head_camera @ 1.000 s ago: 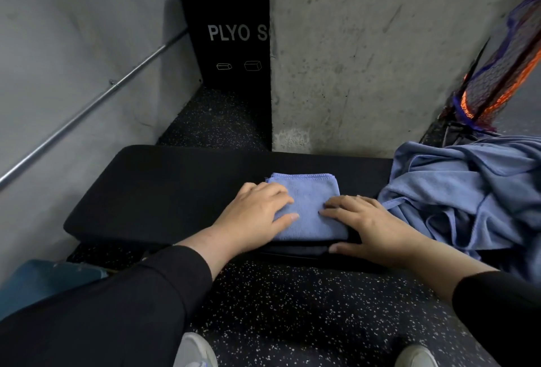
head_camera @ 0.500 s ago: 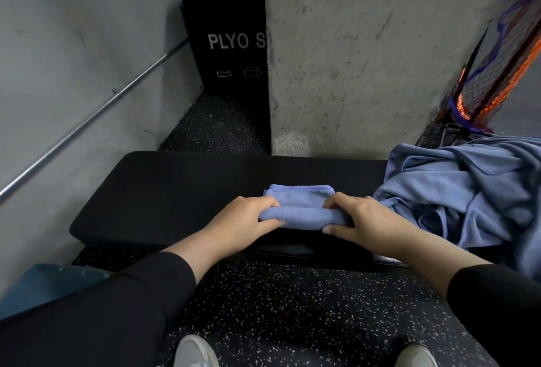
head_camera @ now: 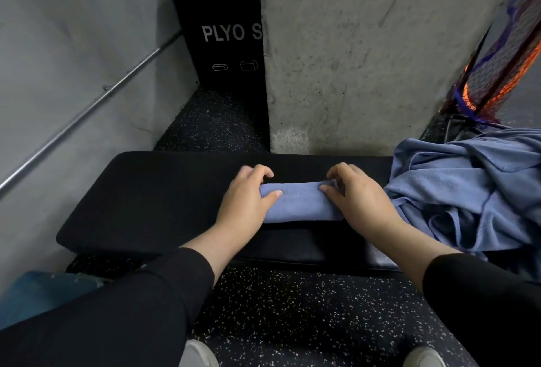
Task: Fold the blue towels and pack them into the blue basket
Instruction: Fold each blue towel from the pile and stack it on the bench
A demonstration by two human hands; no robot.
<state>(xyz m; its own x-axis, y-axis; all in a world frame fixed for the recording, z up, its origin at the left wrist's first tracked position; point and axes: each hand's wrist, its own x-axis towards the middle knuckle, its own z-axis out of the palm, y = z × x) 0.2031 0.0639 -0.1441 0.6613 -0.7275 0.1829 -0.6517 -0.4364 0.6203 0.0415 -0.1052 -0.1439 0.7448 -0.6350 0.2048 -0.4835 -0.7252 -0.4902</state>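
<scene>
On the black padded bench [head_camera: 152, 191], head view: a folded blue towel [head_camera: 301, 205] lies as a narrow band near the bench's near edge. Left hand [head_camera: 246, 200] grips the towel's left end, fingers curled over its far edge and thumb pressed on top. Right hand [head_camera: 357, 194] pinches the right end likewise, fingers curled. Pile of unfolded blue towels [head_camera: 474, 188] lies just right of the right hand. Part of the blue basket [head_camera: 35, 296] shows at near left, on the floor.
</scene>
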